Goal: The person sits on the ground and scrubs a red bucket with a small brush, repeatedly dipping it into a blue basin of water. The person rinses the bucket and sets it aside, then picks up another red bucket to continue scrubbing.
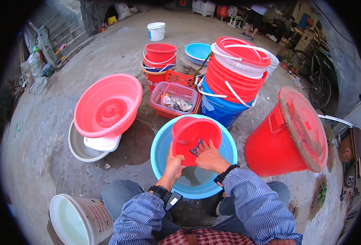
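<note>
A small red plastic bucket [183,130] is tilted over a light-blue basin [159,171], its mouth facing me. Water [195,177] stands in the basin. My left hand [173,163] grips the bucket's near rim on the left side, thumb over the edge. Inside the bucket, my right hand [210,156] presses a dark patterned cloth [195,149] against the red wall. Both wrists wear black straps, and checked sleeves cover my forearms.
Left are a pink basin [110,92] over a grey basin [76,148] and a white water-filled bucket [71,220]. Ahead stand plastic baskets [174,88] and stacked red buckets [232,82] on a blue one. A lidded red bin [269,144] stands right. A person [254,21] is far back.
</note>
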`<act>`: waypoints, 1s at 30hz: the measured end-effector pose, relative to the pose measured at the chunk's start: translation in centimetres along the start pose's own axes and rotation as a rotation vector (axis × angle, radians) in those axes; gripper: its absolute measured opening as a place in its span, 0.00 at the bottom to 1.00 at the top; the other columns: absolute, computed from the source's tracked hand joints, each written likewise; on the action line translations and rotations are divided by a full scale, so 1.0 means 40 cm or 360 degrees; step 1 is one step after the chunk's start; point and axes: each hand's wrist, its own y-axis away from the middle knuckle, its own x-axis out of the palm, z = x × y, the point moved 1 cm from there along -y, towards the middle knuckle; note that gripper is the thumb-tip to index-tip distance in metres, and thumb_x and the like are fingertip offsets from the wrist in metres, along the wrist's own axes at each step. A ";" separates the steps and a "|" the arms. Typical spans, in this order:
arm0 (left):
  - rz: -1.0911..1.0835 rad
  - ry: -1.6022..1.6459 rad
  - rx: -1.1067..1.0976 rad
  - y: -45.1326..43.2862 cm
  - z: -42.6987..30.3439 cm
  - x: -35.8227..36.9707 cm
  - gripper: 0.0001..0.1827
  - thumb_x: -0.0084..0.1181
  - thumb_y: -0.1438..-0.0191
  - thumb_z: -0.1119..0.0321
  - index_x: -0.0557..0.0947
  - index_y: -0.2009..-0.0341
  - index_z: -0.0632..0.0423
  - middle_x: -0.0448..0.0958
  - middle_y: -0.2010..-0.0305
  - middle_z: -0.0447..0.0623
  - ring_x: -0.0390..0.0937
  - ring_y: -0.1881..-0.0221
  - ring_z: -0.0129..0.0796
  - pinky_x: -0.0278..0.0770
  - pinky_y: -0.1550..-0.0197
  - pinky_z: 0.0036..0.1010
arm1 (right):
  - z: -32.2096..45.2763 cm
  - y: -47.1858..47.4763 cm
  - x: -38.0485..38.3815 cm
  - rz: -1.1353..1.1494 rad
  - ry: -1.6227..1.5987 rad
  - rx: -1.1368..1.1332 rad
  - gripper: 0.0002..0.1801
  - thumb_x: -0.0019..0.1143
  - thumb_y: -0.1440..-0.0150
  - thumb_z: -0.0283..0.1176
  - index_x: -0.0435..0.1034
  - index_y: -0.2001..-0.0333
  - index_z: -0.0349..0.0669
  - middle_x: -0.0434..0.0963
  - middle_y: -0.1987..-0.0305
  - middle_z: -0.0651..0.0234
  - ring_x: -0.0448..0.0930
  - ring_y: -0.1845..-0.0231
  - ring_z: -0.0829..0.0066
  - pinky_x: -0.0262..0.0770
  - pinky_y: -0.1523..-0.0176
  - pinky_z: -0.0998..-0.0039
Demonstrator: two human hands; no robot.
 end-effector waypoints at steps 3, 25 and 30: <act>0.0020 -0.0047 -0.0179 0.005 0.014 -0.002 0.44 0.39 0.55 0.87 0.56 0.31 0.42 0.67 0.38 0.56 0.71 0.41 0.51 0.82 0.53 0.49 | 0.014 -0.078 0.017 0.0438 -0.0668 -0.0184 0.24 0.37 0.40 0.40 0.73 0.49 0.36 0.75 0.44 0.51 0.70 0.38 0.54 0.58 0.33 0.52; 0.0012 -0.0333 -0.0125 0.007 0.003 0.012 0.53 0.37 0.55 0.88 0.43 0.26 0.37 0.63 0.33 0.52 0.72 0.42 0.42 0.83 0.57 0.38 | -0.013 -0.128 0.097 0.0201 0.0260 0.0204 0.27 0.41 0.40 0.36 0.64 0.36 0.47 0.62 0.29 0.63 0.55 0.26 0.57 0.40 0.26 0.48; -0.0008 -0.0377 -0.0203 0.027 0.016 0.016 0.53 0.38 0.55 0.89 0.42 0.26 0.36 0.59 0.31 0.52 0.69 0.39 0.44 0.83 0.56 0.38 | 0.036 -0.166 0.065 0.0246 -0.1793 0.0219 0.18 0.43 0.35 0.36 0.69 0.44 0.44 0.74 0.41 0.56 0.74 0.43 0.59 0.68 0.40 0.60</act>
